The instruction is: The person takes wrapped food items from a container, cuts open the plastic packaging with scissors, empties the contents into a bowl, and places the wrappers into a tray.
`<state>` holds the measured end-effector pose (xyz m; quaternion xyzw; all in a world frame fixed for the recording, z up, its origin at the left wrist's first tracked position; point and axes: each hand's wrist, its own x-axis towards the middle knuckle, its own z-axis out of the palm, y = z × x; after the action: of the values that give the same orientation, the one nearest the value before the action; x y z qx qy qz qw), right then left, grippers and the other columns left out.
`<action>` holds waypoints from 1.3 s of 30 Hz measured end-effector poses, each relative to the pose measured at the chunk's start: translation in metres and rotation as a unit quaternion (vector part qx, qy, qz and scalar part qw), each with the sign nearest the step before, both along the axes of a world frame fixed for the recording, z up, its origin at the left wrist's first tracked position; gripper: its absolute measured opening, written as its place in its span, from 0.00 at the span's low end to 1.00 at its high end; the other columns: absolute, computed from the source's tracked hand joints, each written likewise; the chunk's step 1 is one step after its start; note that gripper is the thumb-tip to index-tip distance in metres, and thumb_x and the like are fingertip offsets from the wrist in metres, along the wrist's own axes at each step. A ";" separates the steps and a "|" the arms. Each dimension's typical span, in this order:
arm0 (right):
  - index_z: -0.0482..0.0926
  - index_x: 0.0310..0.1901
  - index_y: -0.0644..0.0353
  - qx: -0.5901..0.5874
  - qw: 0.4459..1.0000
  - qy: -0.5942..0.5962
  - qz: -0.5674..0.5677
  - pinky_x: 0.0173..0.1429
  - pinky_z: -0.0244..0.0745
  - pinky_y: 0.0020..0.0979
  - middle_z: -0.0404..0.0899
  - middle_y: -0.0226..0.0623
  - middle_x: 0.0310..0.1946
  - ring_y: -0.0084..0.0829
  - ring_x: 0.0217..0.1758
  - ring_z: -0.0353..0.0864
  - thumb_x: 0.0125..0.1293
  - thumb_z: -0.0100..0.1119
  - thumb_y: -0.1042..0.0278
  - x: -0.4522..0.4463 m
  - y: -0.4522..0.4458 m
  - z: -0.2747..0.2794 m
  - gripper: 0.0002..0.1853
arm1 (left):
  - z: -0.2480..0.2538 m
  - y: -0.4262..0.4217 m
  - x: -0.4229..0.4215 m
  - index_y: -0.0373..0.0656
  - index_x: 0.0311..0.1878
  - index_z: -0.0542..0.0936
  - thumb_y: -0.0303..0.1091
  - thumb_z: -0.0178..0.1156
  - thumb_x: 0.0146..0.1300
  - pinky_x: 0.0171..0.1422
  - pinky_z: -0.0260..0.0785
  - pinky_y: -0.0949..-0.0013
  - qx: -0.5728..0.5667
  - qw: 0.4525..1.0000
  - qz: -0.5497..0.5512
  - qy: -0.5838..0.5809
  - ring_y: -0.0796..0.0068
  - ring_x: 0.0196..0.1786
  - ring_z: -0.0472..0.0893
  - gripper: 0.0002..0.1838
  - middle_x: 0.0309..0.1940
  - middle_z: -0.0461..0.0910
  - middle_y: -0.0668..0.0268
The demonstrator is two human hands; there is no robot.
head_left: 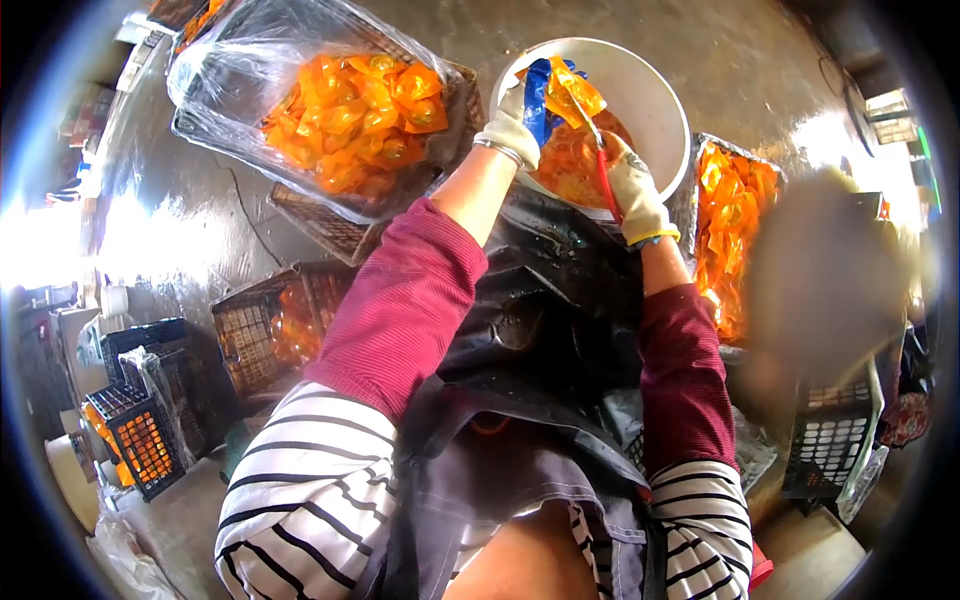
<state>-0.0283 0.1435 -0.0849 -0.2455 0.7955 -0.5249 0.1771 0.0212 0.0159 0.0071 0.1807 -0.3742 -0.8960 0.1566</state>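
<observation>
Over a round white tub (676,110), my left hand (522,118), in a white and blue glove, grips an orange packet (563,92) near the tub's far left part. My right hand (633,182), in a cream glove with a yellow cuff, is closed on red-handled scissors (606,185). The scissor blades reach up to the packet; whether they are open or closed is hard to tell. Orange wet material (570,172) lies in the bottom of the tub, below both hands.
At the upper left, a plastic-lined crate (215,95) holds many orange packets (360,115). Right of the tub stands another crate of orange packets (732,225). Black crates (145,440) are at the lower left, one more (828,440) at the right. A blurred shape covers the right side.
</observation>
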 end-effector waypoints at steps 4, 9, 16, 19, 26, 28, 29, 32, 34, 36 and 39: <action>0.68 0.33 0.60 0.093 0.991 -0.094 -0.038 0.31 0.61 0.21 0.69 0.34 0.24 0.21 0.26 0.66 0.49 0.46 0.65 0.003 0.000 0.016 0.11 | 0.012 -0.001 0.003 0.42 0.42 0.64 0.41 0.48 0.47 0.43 0.56 0.76 0.016 0.999 -0.007 -0.038 0.78 0.42 0.64 0.19 0.39 0.66 0.66; 0.67 0.33 0.61 -0.026 0.999 0.009 -0.028 0.23 0.60 0.19 0.69 0.31 0.21 0.19 0.19 0.65 0.47 0.49 0.64 -0.004 -0.004 -0.006 0.12 | 0.008 -0.009 0.002 0.43 0.38 0.67 0.37 0.45 0.47 0.37 0.59 0.77 -0.339 0.915 -0.063 -0.210 0.79 0.35 0.68 0.14 0.31 0.69 0.68; 0.67 0.33 0.63 0.036 0.996 0.083 0.020 0.30 0.61 0.20 0.69 0.32 0.24 0.22 0.25 0.66 0.47 0.49 0.66 -0.023 0.005 -0.033 0.12 | 0.001 -0.017 0.000 0.45 0.37 0.68 0.35 0.43 0.43 0.40 0.60 0.70 -0.611 0.753 -0.145 -0.197 0.64 0.37 0.68 0.15 0.32 0.69 0.58; 0.66 0.34 0.63 0.054 0.994 0.089 0.033 0.28 0.61 0.19 0.69 0.32 0.23 0.21 0.23 0.66 0.47 0.49 0.68 -0.023 0.008 -0.036 0.12 | -0.070 -0.026 -0.023 0.40 0.29 0.70 0.44 0.45 0.45 0.33 0.59 0.73 -0.656 0.733 -0.102 -0.150 0.68 0.30 0.69 0.16 0.23 0.70 0.59; 0.66 0.34 0.63 0.095 0.968 0.228 0.031 0.23 0.61 0.18 0.69 0.32 0.21 0.23 0.19 0.68 0.48 0.48 0.67 -0.029 0.011 -0.046 0.11 | -0.010 -0.016 0.001 0.39 0.27 0.70 0.46 0.49 0.44 0.28 0.59 0.75 -0.581 0.776 -0.186 -0.160 0.72 0.23 0.70 0.18 0.18 0.71 0.63; 0.66 0.34 0.62 0.100 0.962 0.250 0.039 0.22 0.60 0.18 0.69 0.32 0.21 0.24 0.19 0.68 0.48 0.48 0.67 -0.029 0.011 -0.043 0.11 | -0.012 -0.019 -0.001 0.39 0.26 0.70 0.43 0.48 0.42 0.29 0.60 0.73 -0.637 0.728 -0.206 -0.149 0.70 0.24 0.70 0.15 0.19 0.71 0.62; 0.66 0.34 0.62 0.081 0.965 0.249 0.036 0.21 0.60 0.18 0.69 0.33 0.21 0.23 0.18 0.67 0.48 0.47 0.68 -0.027 0.011 -0.041 0.11 | -0.013 -0.020 -0.002 0.40 0.26 0.71 0.41 0.48 0.41 0.30 0.61 0.72 -0.663 0.703 -0.214 -0.143 0.68 0.24 0.71 0.14 0.20 0.71 0.61; 0.67 0.34 0.60 0.027 0.969 0.246 0.026 0.17 0.58 0.17 0.70 0.33 0.20 0.22 0.15 0.67 0.48 0.47 0.68 -0.012 0.004 -0.012 0.11 | -0.018 -0.019 -0.010 0.42 0.21 0.71 0.31 0.45 0.36 0.32 0.63 0.70 -0.825 0.513 -0.206 -0.114 0.65 0.23 0.72 0.07 0.18 0.72 0.61; 0.67 0.35 0.60 -0.018 0.994 0.109 0.012 0.15 0.58 0.17 0.70 0.34 0.19 0.21 0.14 0.66 0.48 0.46 0.68 -0.004 0.003 0.002 0.11 | -0.016 -0.015 -0.009 0.42 0.25 0.71 0.34 0.45 0.39 0.34 0.63 0.72 -0.794 0.553 -0.184 -0.174 0.67 0.26 0.73 0.10 0.21 0.72 0.61; 0.66 0.36 0.60 -0.070 0.984 -0.162 -0.015 0.15 0.59 0.18 0.71 0.35 0.18 0.22 0.14 0.67 0.49 0.46 0.67 0.001 0.004 0.015 0.12 | -0.012 -0.011 -0.009 0.42 0.30 0.71 0.36 0.46 0.41 0.36 0.63 0.73 -0.693 0.673 -0.134 -0.222 0.69 0.29 0.72 0.12 0.25 0.72 0.60; 0.66 0.36 0.60 -0.073 0.982 -0.174 0.017 0.14 0.59 0.17 0.70 0.35 0.16 0.21 0.12 0.66 0.49 0.46 0.65 0.005 0.006 0.033 0.13 | -0.011 -0.008 -0.009 0.43 0.39 0.67 0.40 0.46 0.44 0.40 0.60 0.73 -0.574 0.781 -0.110 -0.219 0.67 0.35 0.69 0.17 0.32 0.69 0.57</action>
<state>-0.0233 0.1492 -0.0517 -0.1762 0.7075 -0.6133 0.3037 0.0121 0.0082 -0.0041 0.2064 -0.8609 -0.4627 0.0460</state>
